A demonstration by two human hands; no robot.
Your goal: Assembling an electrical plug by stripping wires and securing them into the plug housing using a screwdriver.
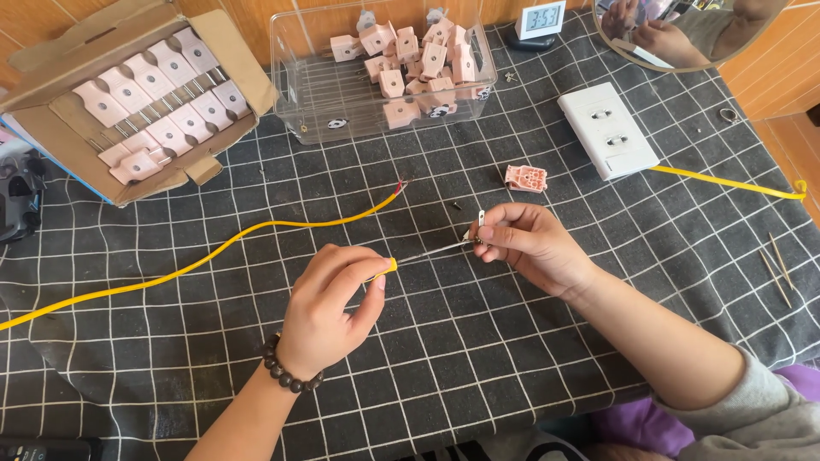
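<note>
Brown cardboard box [51, 81] far left — white clock screen [543, 19] top centre.

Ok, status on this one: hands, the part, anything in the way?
Left hand grips yellow-handled screwdriver. Right hand pinches small metal part at its tip. Yellow cable lies beyond the hands, not obstructing.

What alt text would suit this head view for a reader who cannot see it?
Over a black checked cloth, the left hand holds a yellow-handled screwdriver whose tip meets a small metal part pinched in the right hand. A yellow cable, a cardboard box and a clear tub of pink plugs lie behind.
</note>
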